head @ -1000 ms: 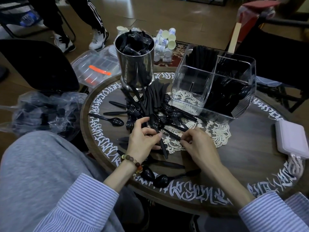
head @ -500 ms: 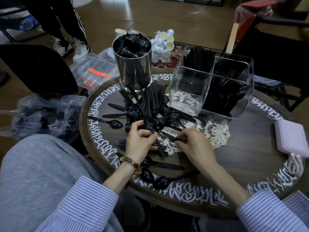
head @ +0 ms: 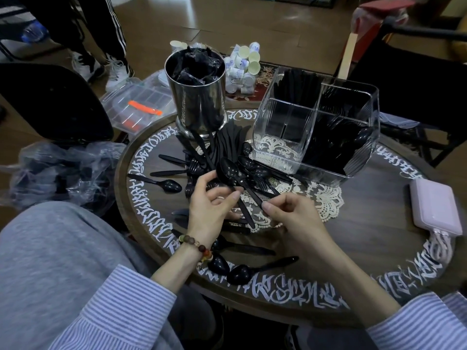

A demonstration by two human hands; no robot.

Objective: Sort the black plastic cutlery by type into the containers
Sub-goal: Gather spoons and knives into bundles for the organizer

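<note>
A heap of black plastic cutlery (head: 228, 147) lies mid-table between a steel canister (head: 199, 107) stuffed with wrapped black pieces and a clear divided box (head: 364, 157). The box holds black cutlery in its back and right compartments. My left hand (head: 211, 210) grips black spoons (head: 227, 169) just above the heap, bowls pointing away from me. My right hand (head: 293, 218) pinches the handle end of one of those spoons with thumb and forefinger. More spoons (head: 238, 274) lie at the near edge, and a single spoon (head: 166, 185) lies to the left.
The round dark table (head: 379, 248) carries a lace doily (head: 326, 198) and a pink power bank (head: 434, 208) at the right. A crumpled plastic bag (head: 50, 173), a black chair (head: 45, 104) and a clear lidded box (head: 136, 107) are at the left. Paper cups (head: 243, 64) and a person's legs lie beyond.
Both hands have lifted slightly from the heap. The spoons in my left hand now stand higher, and my right fingers have closed on a handle end.
</note>
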